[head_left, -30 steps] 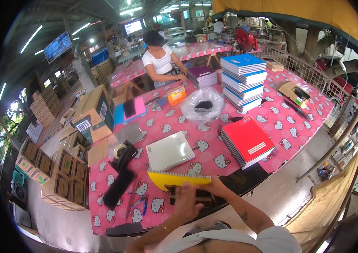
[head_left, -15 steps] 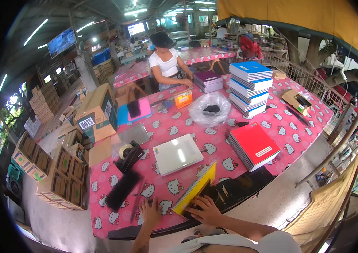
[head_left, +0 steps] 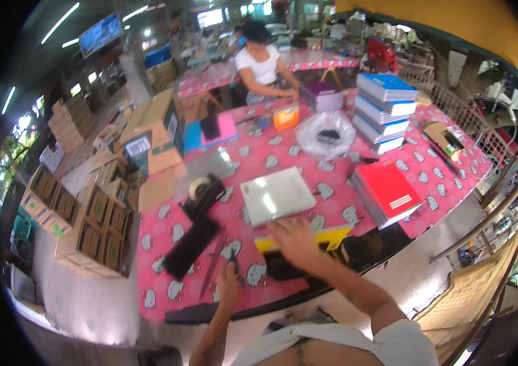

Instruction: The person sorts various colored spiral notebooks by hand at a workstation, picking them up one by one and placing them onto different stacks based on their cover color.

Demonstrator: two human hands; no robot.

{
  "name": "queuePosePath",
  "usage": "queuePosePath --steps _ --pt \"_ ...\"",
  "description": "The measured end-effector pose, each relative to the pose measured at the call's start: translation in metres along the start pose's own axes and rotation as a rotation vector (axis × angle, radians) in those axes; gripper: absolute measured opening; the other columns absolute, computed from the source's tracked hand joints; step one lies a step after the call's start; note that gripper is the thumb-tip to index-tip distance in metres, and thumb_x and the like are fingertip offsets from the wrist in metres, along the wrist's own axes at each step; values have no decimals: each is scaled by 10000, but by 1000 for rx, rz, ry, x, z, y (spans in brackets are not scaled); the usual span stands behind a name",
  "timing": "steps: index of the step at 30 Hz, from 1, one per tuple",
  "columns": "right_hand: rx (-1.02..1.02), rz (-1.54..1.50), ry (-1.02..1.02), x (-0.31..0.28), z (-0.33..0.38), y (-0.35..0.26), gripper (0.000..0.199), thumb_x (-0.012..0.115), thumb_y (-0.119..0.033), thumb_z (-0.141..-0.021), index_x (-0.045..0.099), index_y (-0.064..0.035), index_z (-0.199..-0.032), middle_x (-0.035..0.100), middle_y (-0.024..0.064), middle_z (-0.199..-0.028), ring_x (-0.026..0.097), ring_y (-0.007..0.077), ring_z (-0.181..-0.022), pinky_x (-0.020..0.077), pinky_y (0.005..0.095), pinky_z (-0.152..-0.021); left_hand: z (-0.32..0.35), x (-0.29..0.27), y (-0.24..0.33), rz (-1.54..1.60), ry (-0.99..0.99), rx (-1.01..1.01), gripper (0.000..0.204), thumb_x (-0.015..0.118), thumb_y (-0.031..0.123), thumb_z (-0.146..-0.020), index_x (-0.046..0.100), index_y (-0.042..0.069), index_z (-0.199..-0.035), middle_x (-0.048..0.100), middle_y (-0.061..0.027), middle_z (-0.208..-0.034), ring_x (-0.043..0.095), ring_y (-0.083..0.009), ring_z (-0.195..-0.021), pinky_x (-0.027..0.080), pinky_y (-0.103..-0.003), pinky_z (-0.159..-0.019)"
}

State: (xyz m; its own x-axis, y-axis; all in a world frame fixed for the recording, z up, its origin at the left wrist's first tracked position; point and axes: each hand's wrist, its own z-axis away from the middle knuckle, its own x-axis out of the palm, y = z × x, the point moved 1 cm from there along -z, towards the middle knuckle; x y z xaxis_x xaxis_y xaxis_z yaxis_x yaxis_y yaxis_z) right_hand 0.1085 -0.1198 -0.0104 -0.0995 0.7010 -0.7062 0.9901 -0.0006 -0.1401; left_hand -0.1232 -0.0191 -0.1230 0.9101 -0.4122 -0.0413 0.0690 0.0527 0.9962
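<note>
My left hand (head_left: 229, 285) is closed around a small dark tool (head_left: 233, 258) just above the table's near side; blur hides its kind. My right hand (head_left: 295, 243) lies with fingers stretched out across a yellow spiral notebook (head_left: 334, 234), partly hiding it. Its fingertips reach the near edge of a pale grey-white stack of notebooks (head_left: 278, 194). A black tape dispenser (head_left: 204, 196) with a roll of tape stands left of that stack. Nearer to my left hand lies a black fuzzy pad (head_left: 190, 249) and a thin dark strip (head_left: 214, 263).
Red notebooks (head_left: 387, 188) and a tall blue stack (head_left: 386, 110) stand right. A clear plastic bag (head_left: 326, 135), orange box (head_left: 286, 117) and purple notebooks (head_left: 322, 96) lie farther back. Cardboard boxes (head_left: 97, 227) crowd the left floor. A person in white (head_left: 261, 67) works across the table.
My left hand has gone from lying on the table to gripping a small dark tool. The yellow notebook has turned from slanted to nearly sideways, and my right hand has moved forward over it.
</note>
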Motion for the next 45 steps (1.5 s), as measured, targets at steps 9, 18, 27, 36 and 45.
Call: queuePosePath --steps 9,18,27,36,45 --pt "128 -224 -152 -12 -11 0 125 702 -205 -856 671 -126 -947 667 50 -891 672 307 -811 538 425 -743 40 52 87 481 -319 -303 413 475 306 -1042 533 -29 -1276 684 -232 -1115 716 -340 -969 601 -461 -827" --pt "153 -187 -147 -19 -9 3 119 704 -215 -862 656 -136 -938 656 46 -883 672 309 -769 540 427 -670 26 63 100 571 -375 -315 441 489 338 -1038 526 -37 -1267 685 -246 -1099 720 -354 -963 618 -474 -793" --pt "97 -161 -74 -16 -6 4 122 701 -252 -867 655 -153 -921 638 34 -846 672 290 -726 531 407 -636 25 58 126 -959 6 836 259 612 203 -955 688 10 -1108 647 -141 -966 657 -276 -814 538 -359 -703" --pt "98 -114 23 -53 5 26 345 683 -296 -906 655 -156 -1221 659 91 -1172 665 313 -1001 481 481 -911 5 -19 -19 -1132 -10 815 324 715 239 -862 708 96 -1153 600 -165 -1134 572 -377 -1065 469 -498 -926" --pt "556 60 195 -143 76 202 423 686 -287 -920 620 -83 -1284 603 183 -1268 613 380 -1121 504 500 -910 -23 152 169 -1059 -539 846 209 709 174 -865 699 106 -1062 684 -121 -951 675 -334 -846 528 -463 -725"
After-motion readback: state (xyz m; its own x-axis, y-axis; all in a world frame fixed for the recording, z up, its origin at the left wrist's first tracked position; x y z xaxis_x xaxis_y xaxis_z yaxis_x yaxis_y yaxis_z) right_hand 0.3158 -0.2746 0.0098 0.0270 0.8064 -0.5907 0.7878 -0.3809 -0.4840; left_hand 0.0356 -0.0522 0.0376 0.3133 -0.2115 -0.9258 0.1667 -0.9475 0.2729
